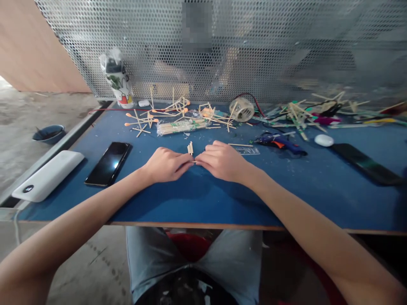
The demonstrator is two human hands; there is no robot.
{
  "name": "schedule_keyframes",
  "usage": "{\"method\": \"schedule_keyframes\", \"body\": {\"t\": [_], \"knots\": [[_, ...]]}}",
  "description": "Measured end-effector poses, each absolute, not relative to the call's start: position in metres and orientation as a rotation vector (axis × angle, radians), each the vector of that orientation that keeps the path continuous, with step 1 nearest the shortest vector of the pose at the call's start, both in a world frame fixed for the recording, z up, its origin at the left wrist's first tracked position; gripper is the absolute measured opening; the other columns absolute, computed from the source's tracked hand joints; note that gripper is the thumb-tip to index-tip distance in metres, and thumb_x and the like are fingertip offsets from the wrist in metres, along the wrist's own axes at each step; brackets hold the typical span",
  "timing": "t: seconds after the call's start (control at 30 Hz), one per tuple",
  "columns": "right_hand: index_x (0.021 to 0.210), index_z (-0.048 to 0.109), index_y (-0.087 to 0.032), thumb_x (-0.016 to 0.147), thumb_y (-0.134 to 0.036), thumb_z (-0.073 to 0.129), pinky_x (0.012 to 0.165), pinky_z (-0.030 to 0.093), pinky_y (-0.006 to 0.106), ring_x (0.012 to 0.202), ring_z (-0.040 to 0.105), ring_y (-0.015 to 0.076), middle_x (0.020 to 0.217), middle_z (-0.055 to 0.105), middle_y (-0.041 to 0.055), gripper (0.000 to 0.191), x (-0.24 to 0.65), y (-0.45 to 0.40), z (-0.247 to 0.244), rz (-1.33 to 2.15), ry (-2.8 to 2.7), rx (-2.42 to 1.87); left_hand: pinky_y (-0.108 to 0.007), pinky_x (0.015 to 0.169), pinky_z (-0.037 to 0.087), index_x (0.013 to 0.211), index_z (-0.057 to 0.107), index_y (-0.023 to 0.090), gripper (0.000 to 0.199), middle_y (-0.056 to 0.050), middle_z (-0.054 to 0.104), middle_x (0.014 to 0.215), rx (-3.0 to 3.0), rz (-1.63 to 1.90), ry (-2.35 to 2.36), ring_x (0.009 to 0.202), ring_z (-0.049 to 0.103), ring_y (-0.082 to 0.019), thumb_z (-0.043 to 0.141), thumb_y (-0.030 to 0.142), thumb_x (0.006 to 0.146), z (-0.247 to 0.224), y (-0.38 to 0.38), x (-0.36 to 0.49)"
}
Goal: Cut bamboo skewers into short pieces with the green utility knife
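Observation:
My left hand (167,164) and my right hand (222,160) meet over the blue table, fingertips pinched together on a thin wooden stick (194,161). Most of that stick is hidden by the fingers. Just beyond the fingertips lie several short cut sticks (190,148) side by side. To the right of my right hand a longer stick (241,145) lies near a clear ruler (248,151). Past it rests a blue glue gun (281,143) with an orange trigger. Behind my hands is a plastic-wrapped bundle of sticks (181,126).
Joined stick pieces (171,109) and a clear jar (241,109) stand along the perforated metal screen (270,55). On the left are a phone (108,164), a white power bank (49,176) and a cup (121,82). A second phone (365,164) and a white case (324,140) lie right.

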State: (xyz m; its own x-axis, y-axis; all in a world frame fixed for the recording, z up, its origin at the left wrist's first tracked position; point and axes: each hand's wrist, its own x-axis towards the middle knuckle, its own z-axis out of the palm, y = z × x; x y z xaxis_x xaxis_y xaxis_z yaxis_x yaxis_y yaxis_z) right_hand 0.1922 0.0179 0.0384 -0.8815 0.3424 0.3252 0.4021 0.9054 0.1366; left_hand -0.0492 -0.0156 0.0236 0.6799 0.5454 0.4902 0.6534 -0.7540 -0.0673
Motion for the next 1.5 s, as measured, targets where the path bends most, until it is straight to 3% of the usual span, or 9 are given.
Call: {"method": "schedule_keyframes", "body": {"t": [0.17, 0.33, 0.6, 1.07, 1.33, 1.5], "knots": [[0.096, 0.07, -0.015, 0.108, -0.033, 0.036, 0.074, 0.032, 0.034, 0.076, 0.052, 0.018, 0.079, 0.069, 0.0057, 0.041, 0.198, 0.015, 0.032, -0.208, -2.79, -0.557, -0.024, 0.056, 0.041, 0.097, 0.066, 0.022, 0.023, 0.002, 0.075, 0.077, -2.863, -0.535, -0.93, 0.061, 0.069, -0.012, 0.045, 0.028, 0.106, 0.021, -0.011, -0.048], [0.104, 0.069, -0.015, 0.108, -0.036, 0.036, 0.076, 0.038, 0.034, 0.077, 0.055, 0.0181, 0.084, 0.069, 0.007, 0.04, 0.205, 0.018, 0.028, -0.03, -2.825, -0.541, -0.025, 0.057, 0.04, 0.091, 0.064, 0.02, 0.032, 0.002, 0.073, 0.073, -2.951, -0.466, -0.889, 0.057, 0.063, -0.011, 0.039, 0.031, 0.108, 0.022, -0.011, -0.044], [0.112, 0.066, -0.017, 0.107, -0.033, 0.04, 0.078, 0.042, 0.032, 0.083, 0.06, 0.0184, 0.09, 0.069, 0.0067, 0.031, 0.208, 0.019, 0.028, 0.232, -2.858, -0.54, -0.026, 0.056, 0.035, 0.091, 0.066, 0.02, 0.03, 0.003, 0.068, 0.065, -2.964, -0.442, -0.885, 0.054, 0.06, -0.011, 0.042, 0.029, 0.107, 0.021, -0.01, -0.043], [0.094, 0.066, -0.016, 0.106, -0.035, 0.038, 0.072, 0.033, 0.033, 0.073, 0.049, 0.0187, 0.078, 0.059, 0.006, 0.035, 0.206, 0.013, 0.028, 0.36, -2.875, -0.528, -0.023, 0.063, 0.041, 0.1, 0.066, 0.02, 0.027, 0.002, 0.071, 0.069, -3.315, -0.388, -0.878, 0.063, 0.065, -0.011, 0.041, 0.026, 0.108, 0.028, -0.011, -0.045], [0.079, 0.054, -0.021, 0.106, -0.03, 0.04, 0.079, 0.038, 0.029, 0.075, 0.052, 0.0148, 0.07, 0.06, -0.0013, 0.032, 0.209, 0.013, 0.037, 0.741, -2.834, -0.372, -0.023, 0.08, 0.046, 0.095, 0.065, 0.017, 0.034, -0.003, 0.069, 0.08, -3.554, -0.433, -0.875, 0.082, 0.062, -0.014, 0.035, 0.026, 0.11, 0.04, -0.014, -0.043], [0.08, 0.053, -0.021, 0.106, -0.03, 0.041, 0.081, 0.04, 0.031, 0.077, 0.053, 0.0144, 0.072, 0.06, -0.0017, 0.031, 0.209, 0.013, 0.037, 0.884, -2.789, -0.338, -0.023, 0.078, 0.047, 0.101, 0.066, 0.014, 0.032, -0.003, 0.064, 0.076, -3.641, -0.444, -0.924, 0.076, 0.059, -0.013, 0.036, 0.024, 0.109, 0.041, -0.015, -0.045]]}}
